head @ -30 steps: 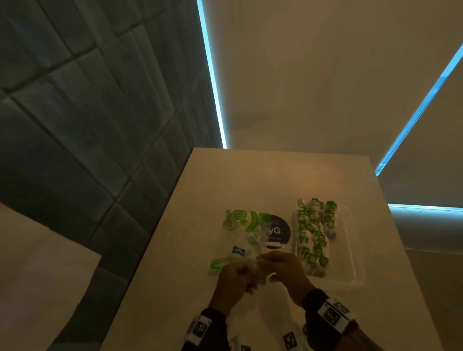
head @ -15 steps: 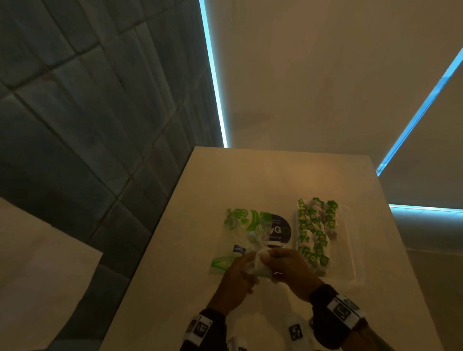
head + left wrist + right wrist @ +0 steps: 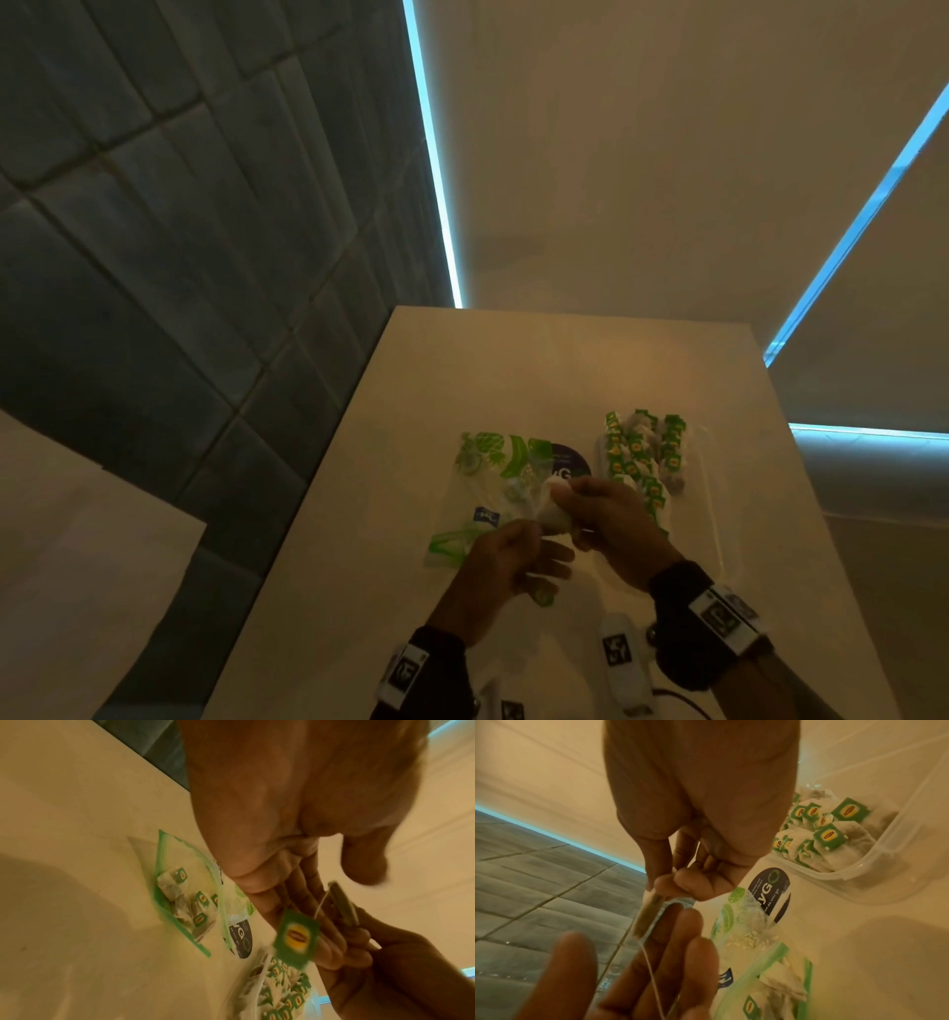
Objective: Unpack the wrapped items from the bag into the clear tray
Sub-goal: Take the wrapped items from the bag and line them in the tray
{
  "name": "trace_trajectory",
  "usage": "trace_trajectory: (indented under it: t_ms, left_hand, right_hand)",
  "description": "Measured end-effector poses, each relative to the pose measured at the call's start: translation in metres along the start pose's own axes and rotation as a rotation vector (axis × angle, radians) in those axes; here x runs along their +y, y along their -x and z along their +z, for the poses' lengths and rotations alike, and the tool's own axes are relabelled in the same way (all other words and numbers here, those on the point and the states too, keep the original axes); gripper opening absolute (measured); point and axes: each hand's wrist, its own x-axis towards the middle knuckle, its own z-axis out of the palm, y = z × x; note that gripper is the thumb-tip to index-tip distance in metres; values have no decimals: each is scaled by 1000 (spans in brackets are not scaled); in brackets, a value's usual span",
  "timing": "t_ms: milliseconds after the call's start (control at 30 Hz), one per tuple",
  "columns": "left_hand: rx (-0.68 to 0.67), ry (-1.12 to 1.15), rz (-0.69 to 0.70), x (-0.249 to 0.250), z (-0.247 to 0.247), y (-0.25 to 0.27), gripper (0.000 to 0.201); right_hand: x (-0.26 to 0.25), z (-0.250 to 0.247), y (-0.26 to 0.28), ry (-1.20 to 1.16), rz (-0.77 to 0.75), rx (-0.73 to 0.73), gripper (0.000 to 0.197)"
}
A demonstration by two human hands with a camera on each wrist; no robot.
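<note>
While many wrapped tea bags already lie packed in the clear tray on the right of the pale surface, a smaller cluster remains inside the green-edged zip bag just to its left, so the unpacking looks well past halfway but unfinished. The right hand pinches one tea bag between thumb and fingertips, held in the air above the bag and beside the tray. Its string runs down to a green tag dangling by the left hand, whose fingers are relaxed and spread, holding nothing. What remains, by my judgement, is placing this one and emptying the rest.
</note>
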Motion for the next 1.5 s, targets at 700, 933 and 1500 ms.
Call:
trace_trajectory:
  t_ms: [700, 933, 1500]
  left_hand:
    - [259, -350, 56, 9, 6, -7, 10]
    - [539, -330, 146, 6, 8, -23, 11]
    - [525, -431, 161, 15, 3, -17, 21]
  right_hand:
    - [17, 0, 2, 166, -35, 147, 8]
    - [16, 3, 11, 178, -43, -20, 13]
    - [21, -2, 6, 225, -55, 31, 10]
